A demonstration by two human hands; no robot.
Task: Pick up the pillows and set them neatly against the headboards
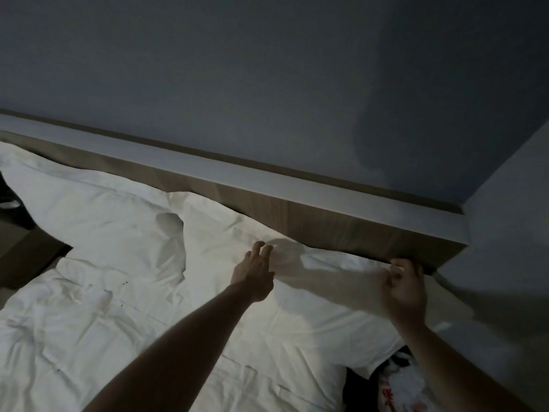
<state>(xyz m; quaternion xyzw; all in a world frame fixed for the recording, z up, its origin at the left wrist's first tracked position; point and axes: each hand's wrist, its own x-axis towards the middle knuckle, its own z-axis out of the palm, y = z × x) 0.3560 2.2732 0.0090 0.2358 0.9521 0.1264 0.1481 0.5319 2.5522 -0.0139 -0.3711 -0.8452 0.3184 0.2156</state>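
Two white pillows up against the wooden headboard (pixel 297 212): left pillow (pixel 98 209) and right pillow (pixel 243 233), side by side. My left hand (pixel 254 273) lies flat on the right one, fingers straight; my right hand (pixel 405 285) pinches its corner by the headboard's end.

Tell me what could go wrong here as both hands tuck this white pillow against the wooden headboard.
The right hand pinches only the corner of the right white pillow, so the loose cover may stretch or bunch instead of moving the filling. The left hand merely rests flat, so the pillow could end up crooked against the wooden headboard. The left white pillow is dented and may overlap it.
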